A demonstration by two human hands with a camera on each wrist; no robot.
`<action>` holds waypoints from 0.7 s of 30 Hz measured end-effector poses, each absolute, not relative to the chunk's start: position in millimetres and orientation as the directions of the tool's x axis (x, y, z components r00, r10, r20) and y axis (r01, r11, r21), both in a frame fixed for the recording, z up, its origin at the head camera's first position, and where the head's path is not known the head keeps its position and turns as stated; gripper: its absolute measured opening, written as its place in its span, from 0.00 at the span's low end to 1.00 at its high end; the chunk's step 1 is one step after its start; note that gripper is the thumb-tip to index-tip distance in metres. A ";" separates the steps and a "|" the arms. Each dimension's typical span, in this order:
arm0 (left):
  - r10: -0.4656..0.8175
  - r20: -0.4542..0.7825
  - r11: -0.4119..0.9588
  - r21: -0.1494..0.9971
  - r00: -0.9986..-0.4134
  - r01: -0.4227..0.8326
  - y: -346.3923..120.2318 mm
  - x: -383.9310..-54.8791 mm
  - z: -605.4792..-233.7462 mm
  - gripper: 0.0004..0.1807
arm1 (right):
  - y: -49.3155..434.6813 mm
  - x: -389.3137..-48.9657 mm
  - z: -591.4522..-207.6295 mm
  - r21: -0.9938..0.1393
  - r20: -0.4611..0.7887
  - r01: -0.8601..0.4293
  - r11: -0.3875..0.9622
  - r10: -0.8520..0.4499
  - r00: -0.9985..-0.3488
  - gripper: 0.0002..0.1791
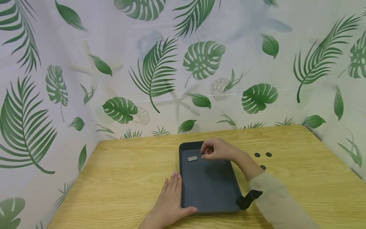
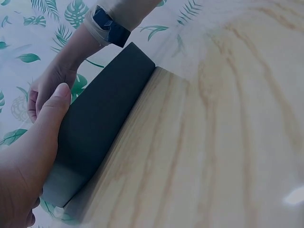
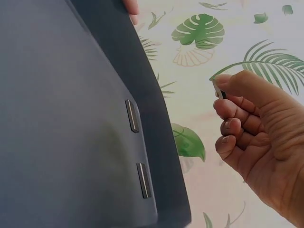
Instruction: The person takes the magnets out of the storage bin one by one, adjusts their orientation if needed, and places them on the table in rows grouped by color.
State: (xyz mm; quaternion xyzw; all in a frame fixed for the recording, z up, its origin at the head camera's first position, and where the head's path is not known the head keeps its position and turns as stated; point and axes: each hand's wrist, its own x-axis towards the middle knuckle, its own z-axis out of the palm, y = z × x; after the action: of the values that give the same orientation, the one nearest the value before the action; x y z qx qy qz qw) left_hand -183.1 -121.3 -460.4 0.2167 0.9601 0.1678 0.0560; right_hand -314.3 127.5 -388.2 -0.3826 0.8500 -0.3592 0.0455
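Observation:
My left hand (image 1: pixel 169 200) lies flat along the left side of a dark grey tray (image 1: pixel 210 194), its thumb over the near edge. Above the far part of the tray, my right hand (image 1: pixel 218 149) pinches a small thin piece (image 3: pixel 218 90) between thumb and finger. It is seen edge-on, pale with a dark side; its face is hidden. A flat silver rectangular plate (image 1: pixel 193 158) lies in the tray near its far end. The right wrist view shows two such plates, one plate (image 3: pixel 132 116) and another plate (image 3: pixel 144 180), apart along the tray's end wall.
Three black discs, among them a black disc (image 1: pixel 268 154), lie on the wooden table (image 1: pixel 128 178) right of the tray. A leaf-patterned cloth (image 1: pixel 171 79) hangs behind the table. On the right wrist is a black strap device (image 1: pixel 248 198), close to the tray's near right corner.

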 end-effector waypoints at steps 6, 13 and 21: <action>0.434 -0.039 0.852 0.343 -0.900 0.395 -120.3 -183.0 -459.8 0.62 | 133.7 -310.2 -384.0 -0.640 0.203 -0.628 0.442 -0.691 -0.693 0.05; 0.434 -0.036 0.851 0.345 -0.900 0.397 -120.7 -183.8 -460.4 0.62 | 135.3 -300.4 -377.1 -0.633 0.211 -0.651 0.419 -0.715 -0.666 0.05; 0.432 -0.045 0.846 0.366 -0.901 0.388 -121.5 -184.5 -460.3 0.62 | 136.9 -283.2 -364.5 -0.578 0.221 -0.696 0.426 -0.739 -0.636 0.03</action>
State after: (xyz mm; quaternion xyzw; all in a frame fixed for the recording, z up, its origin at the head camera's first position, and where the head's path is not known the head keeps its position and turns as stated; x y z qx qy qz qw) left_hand -184.5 -121.5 -460.3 0.2139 0.9587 0.1768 0.0627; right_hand -283.2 136.9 -364.5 -0.4253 0.8437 -0.3259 0.0331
